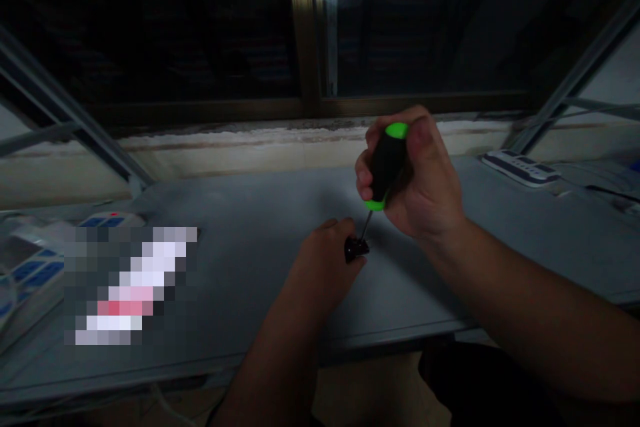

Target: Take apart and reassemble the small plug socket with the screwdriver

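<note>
My right hand is wrapped round the black and green handle of a screwdriver, which tilts with its shaft pointing down and slightly left. The tip of the shaft meets a small, shiny black object; the exact point of contact is too dark to make out. My left hand grips that black object from the left, just above the grey tabletop. Most of the object is covered by my fingers, so its kind does not show.
At the left lie white power strips with blue sockets and cables. A blurred-out bright item lies nearer. Another white and dark power strip sits at the back right. Metal frame posts slope up on both sides before a dark window.
</note>
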The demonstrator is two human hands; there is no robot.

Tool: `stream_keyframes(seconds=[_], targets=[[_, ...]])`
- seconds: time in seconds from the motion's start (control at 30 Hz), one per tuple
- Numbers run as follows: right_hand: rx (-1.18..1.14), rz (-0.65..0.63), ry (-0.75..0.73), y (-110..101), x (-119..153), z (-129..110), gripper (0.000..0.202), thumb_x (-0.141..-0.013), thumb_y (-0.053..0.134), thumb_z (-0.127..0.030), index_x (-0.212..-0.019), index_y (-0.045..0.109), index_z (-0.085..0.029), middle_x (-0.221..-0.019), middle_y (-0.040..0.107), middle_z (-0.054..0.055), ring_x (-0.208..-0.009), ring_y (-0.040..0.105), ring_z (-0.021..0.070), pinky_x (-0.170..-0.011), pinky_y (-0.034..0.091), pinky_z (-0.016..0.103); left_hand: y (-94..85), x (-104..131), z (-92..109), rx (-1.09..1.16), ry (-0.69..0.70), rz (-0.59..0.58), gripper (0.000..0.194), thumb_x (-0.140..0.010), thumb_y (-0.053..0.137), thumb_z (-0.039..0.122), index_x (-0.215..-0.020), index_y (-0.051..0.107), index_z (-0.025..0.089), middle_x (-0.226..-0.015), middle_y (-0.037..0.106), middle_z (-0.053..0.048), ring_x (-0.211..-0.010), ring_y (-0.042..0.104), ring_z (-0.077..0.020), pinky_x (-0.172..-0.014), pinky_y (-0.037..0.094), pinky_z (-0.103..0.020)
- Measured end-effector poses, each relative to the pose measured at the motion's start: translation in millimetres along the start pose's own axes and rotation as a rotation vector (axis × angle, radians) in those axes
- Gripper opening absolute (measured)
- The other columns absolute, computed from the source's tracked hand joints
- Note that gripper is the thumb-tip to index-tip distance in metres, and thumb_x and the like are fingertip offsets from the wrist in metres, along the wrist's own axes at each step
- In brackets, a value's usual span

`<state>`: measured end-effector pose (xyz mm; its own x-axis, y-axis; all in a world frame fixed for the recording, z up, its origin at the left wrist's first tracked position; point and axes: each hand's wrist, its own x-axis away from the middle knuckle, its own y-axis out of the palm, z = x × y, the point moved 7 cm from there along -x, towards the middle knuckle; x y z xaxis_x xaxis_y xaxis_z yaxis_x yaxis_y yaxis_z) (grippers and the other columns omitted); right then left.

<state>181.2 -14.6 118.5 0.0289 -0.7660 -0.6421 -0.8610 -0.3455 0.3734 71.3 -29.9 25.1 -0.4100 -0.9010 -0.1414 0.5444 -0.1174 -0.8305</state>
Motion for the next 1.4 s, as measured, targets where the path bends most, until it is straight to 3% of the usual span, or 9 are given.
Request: stream_keyframes(seconds=[0.13,0.3,0.63,0.7,0.77,0.87,0.97,1.13,1.4], targets=[[0.024,0.031,0.022,-1.6,-1.3,1.2,0.042,-0.098,0.051,-0.066,-0.103,0.057,-0.025,-0.075,0.061,-0.002,-0.050,0.054,0.0099,-0.041,0.042,0.023,0.1,-0.1,-0.2,-0.014,0.014,0.018,0.022,-0.079,0.076,0.016,-0.084,0.055,0.021,-0.091,0.065,-0.003,-0.083,0.063,-0.0205,-0.075,0.046,-0.033],[-0.029,0.108,0.014,-17.9,-5.6,-1.2,0.029,-0.098,0.055,-0.058,-0.098,0.052,-0.029,-0.069,0.056,-0.005,-0.043,0.043,0.0086,-0.036,0.027,0.021,0.5,1.1,-1.8,-0.024,0.004,0.027,0.022,-0.079,0.076,0.016,-0.086,0.056,0.021,-0.091,0.065,-0.003,-0.083,0.064,-0.0210,-0.076,0.048,-0.033],[-0.063,0.149,0.023,-51.3,-15.9,-13.9,0.041,-0.090,0.059,-0.068,-0.091,0.053,-0.027,-0.067,0.046,-0.005,-0.044,0.031,0.0085,-0.037,0.019,0.022,0.0,3.4,-0.5,-0.012,0.017,0.033,0.021,-0.081,0.075,0.026,-0.096,0.063,0.021,-0.098,0.070,-0.007,-0.090,0.067,-0.0239,-0.082,0.050,-0.036],[0.095,0.086,0.044,-52.8,-14.4,-15.0,0.033,-0.087,0.069,-0.057,-0.090,0.058,-0.026,-0.065,0.046,-0.005,-0.044,0.031,0.0080,-0.039,0.020,0.023,0.8,3.9,-1.7,-0.010,-0.013,0.005,0.020,-0.080,0.072,0.021,-0.098,0.062,0.021,-0.095,0.072,-0.007,-0.085,0.068,-0.0233,-0.078,0.050,-0.035],[0.381,-0.078,0.043,-48.0,-11.5,-14.9,0.018,-0.085,0.075,-0.037,-0.091,0.065,-0.024,-0.068,0.054,-0.004,-0.049,0.041,0.0087,-0.045,0.030,0.023,0.0,4.3,-3.6,-0.021,-0.057,-0.002,0.023,-0.080,0.070,0.018,-0.101,0.061,0.021,-0.091,0.073,-0.007,-0.081,0.070,-0.0236,-0.074,0.049,-0.034],[0.860,-0.531,0.130,-30.5,2.8,3.9,0.006,-0.083,0.071,-0.020,-0.088,0.071,-0.019,-0.081,0.067,0.002,-0.071,0.061,0.0139,-0.066,0.044,0.028,-3.7,3.9,-6.4,-0.042,-0.116,0.020,0.024,-0.081,0.071,0.021,-0.103,0.063,0.020,-0.092,0.076,-0.008,-0.085,0.072,-0.0270,-0.074,0.049,-0.036],[1.113,-0.887,0.267,-24.6,22.3,28.8,0.004,-0.082,0.067,-0.019,-0.083,0.070,-0.017,-0.080,0.069,0.003,-0.077,0.064,0.0165,-0.074,0.044,0.030,-7.1,2.6,-8.3,-0.039,-0.142,0.040,0.021,-0.083,0.072,0.026,-0.103,0.066,0.021,-0.097,0.077,-0.009,-0.092,0.074,-0.0296,-0.077,0.049,-0.037],[1.217,-0.942,0.292,-27.0,26.7,45.6,0.005,-0.081,0.065,-0.021,-0.081,0.067,-0.017,-0.081,0.068,0.003,-0.078,0.063,0.0156,-0.073,0.041,0.028,-14.5,2.0,-7.6,-0.056,-0.138,0.108,0.018,-0.084,0.071,0.027,-0.100,0.070,0.021,-0.094,0.078,-0.008,-0.089,0.073,-0.0277,-0.073,0.047,-0.034],[1.177,-0.946,0.224,-25.4,24.6,45.9,0.005,-0.084,0.063,-0.020,-0.080,0.065,-0.017,-0.080,0.067,0.002,-0.077,0.062,0.0145,-0.073,0.040,0.026,-23.7,3.3,-6.5,0.001,-0.161,0.185,0.021,-0.079,0.075,0.023,-0.100,0.076,0.021,-0.095,0.079,-0.006,-0.088,0.074,-0.0258,-0.073,0.046,-0.032]])
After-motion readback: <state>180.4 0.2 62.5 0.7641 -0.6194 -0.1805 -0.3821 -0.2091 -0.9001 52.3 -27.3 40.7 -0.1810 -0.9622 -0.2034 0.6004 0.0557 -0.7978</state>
